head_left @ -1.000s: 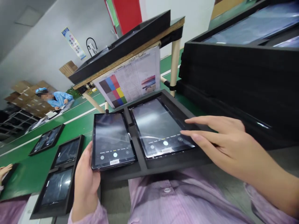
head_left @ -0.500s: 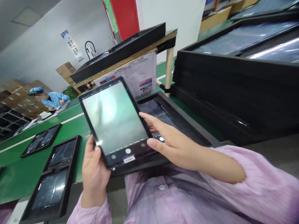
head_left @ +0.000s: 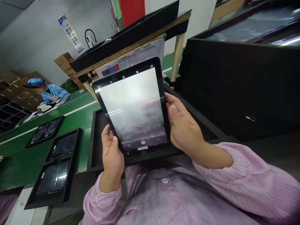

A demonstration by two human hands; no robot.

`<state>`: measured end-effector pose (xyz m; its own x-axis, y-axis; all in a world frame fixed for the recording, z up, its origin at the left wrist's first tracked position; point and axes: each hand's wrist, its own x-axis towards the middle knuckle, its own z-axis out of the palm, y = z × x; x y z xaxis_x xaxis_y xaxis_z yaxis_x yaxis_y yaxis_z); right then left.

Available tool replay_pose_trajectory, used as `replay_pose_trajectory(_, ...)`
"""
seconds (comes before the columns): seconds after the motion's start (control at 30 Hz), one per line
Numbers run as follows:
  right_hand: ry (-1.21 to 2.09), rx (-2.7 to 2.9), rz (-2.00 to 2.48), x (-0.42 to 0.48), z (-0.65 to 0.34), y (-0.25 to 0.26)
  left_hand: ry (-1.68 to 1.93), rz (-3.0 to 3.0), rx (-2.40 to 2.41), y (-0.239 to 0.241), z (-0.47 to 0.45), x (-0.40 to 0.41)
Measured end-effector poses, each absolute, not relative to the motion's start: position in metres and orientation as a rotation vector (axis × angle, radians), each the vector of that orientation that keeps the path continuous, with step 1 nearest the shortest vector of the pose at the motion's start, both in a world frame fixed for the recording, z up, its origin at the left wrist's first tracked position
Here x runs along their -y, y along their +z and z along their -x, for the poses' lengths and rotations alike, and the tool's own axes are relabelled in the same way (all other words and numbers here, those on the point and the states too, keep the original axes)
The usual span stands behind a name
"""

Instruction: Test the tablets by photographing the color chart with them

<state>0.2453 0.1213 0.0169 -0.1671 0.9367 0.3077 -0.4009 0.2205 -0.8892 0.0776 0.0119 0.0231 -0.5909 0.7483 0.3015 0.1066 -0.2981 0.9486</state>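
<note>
Tablet [head_left: 133,106] is at the center of the frame, tilted, screen toward the wearer and lit pale, with a white label [head_left: 142,148] at its lower edge. Left hand [head_left: 113,161]: clamped on the tablet's lower left edge. Right hand [head_left: 185,126]: clamped on its right edge. Both sleeves are pale purple. A black tray [head_left: 93,140] shows below and behind the tablet, its left compartment in view; the tablet covers much of the rest. Left of the frame: green tabletop [head_left: 17,159] carrying two more trays, the nearer tray [head_left: 71,165] with two dark-screened tablets, the smaller farther tray [head_left: 58,127] also with two. Top center: a shelf [head_left: 131,48] with a black tray on it and a printed sheet [head_left: 150,53] hanging below, partly hidden by the tablet. Right of the frame: a large black stack [head_left: 225,81], glossy panels in its top. Upper left: a co-worker [head_left: 52,93] in blue, near cardboard boxes [head_left: 14,89].
</note>
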Motion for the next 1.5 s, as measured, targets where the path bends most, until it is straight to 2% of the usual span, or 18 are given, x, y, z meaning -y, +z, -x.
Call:
replay_pose_trajectory(0.2, 1.384, 1.104, 0.682, -0.124, -0.242, 0.021, 1.706, -1.687, -1.833, 0.015, -0.084, -0.002)
replay_pose_trajectory(0.33, 1.473, 1.039, 0.575, -0.122, -0.242, 0.025, 1.544, -1.899, -2.04, 0.018, -0.091, -0.001)
replay_pose_trajectory(0.87, 1.449, 1.035, 0.475, -0.124, -0.238, 0.029, 1.411, -2.006, -2.296, 0.018, -0.093, -0.003)
replay_pose_trajectory(1.5, 1.534, 0.953, 0.376, -0.126, -0.231, 0.032, 1.313, -2.024, -2.202, 0.027, -0.082, -0.002)
